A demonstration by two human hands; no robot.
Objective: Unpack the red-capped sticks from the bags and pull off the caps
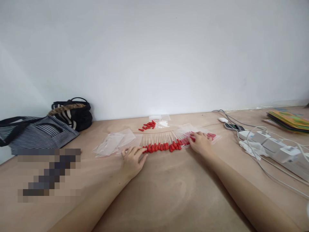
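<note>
A row of slim pale sticks with bulbous red ends lies across the table before me, red ends toward me. My left hand rests at the row's left end, fingers spread, with the fingertips by the leftmost red piece. To the right, clear plastic bags with red pieces inside lie overlapping. My right hand lies over these bags, fingers bent and apart, covering part of them. Flat empty-looking clear bags are piled beyond my left hand. Loose red pieces sit farther back, beside small clear items.
At left stand a striped bag and a black bag, near a blurred-out dark object. On the right are white chargers on a power strip, loose cables, a small dark device and colourful flat sheets. A wall rises behind.
</note>
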